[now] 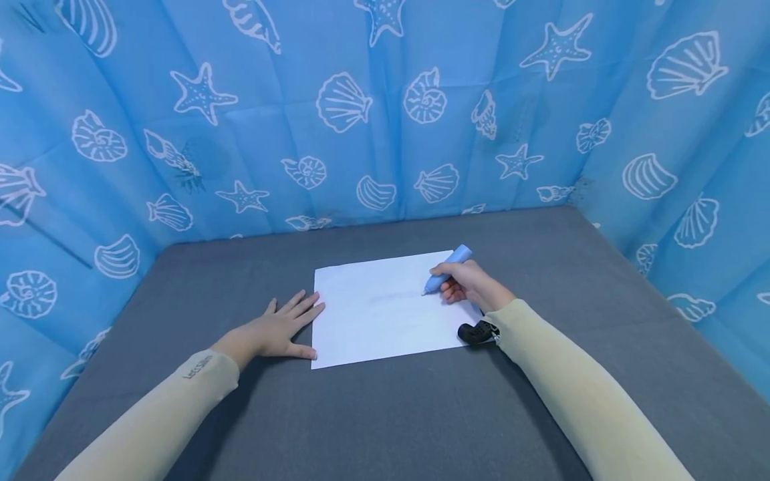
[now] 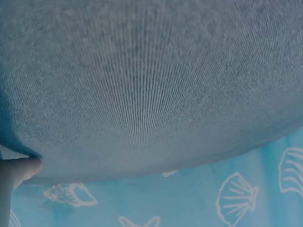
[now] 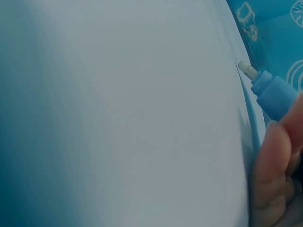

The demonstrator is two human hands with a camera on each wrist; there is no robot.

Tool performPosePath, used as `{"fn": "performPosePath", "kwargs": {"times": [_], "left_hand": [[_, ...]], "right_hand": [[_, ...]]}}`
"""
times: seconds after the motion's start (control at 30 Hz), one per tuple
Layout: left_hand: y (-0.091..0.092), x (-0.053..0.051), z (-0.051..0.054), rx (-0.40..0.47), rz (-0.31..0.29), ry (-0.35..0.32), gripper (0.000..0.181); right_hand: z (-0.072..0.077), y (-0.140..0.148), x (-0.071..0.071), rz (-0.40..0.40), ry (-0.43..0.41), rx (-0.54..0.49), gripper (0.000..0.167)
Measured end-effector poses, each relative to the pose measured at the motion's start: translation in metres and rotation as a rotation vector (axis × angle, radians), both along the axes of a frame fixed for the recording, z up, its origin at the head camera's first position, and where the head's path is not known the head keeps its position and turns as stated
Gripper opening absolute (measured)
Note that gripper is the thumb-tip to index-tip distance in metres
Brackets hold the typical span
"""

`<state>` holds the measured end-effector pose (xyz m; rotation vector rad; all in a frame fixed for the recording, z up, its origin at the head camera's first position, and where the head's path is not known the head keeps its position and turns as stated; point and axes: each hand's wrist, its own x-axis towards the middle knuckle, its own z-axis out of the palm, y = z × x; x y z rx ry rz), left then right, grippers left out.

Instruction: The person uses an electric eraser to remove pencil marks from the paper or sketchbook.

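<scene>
A white sheet of paper (image 1: pixel 373 314) lies flat on the table. My right hand (image 1: pixel 472 284) grips a thick light-blue pen-shaped tool (image 1: pixel 462 254) over the right part of the sheet. The tool (image 3: pixel 277 94) slants, and its pale, blunt tip (image 3: pixel 247 69) is at the paper's surface. Faint greyish marks show left of the tip in the head view. Spread flat, my left hand (image 1: pixel 279 329) rests on the table, its fingertips on the sheet's left edge. Only one digit of the left hand (image 2: pixel 19 170) appears in the left wrist view.
Dark grey cloth covers the table (image 1: pixel 385 421). A blue curtain (image 1: pixel 385 133) with white shells and starfish hangs behind it and along both sides. A black wrist-worn device (image 1: pixel 475 333) sits under the right sleeve, over the sheet's near right corner.
</scene>
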<state>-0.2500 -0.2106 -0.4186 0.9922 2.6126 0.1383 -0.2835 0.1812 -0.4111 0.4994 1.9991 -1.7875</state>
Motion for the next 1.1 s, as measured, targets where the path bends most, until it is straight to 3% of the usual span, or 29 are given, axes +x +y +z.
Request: {"fn": "performPosePath", "kwargs": {"times": [0.3, 1.1], "left_hand": [[0.0001, -0.0021, -0.0045, 0.005, 0.023, -0.004, 0.103], [0.0007, 0.0009, 0.0009, -0.009, 0.036, -0.022, 0.105]], "right_hand": [[0.0008, 0.0001, 0.0015, -0.013, 0.016, 0.006, 0.024], [0.0021, -0.0025, 0.0011, -0.036, -0.014, -0.008, 0.024]]}}
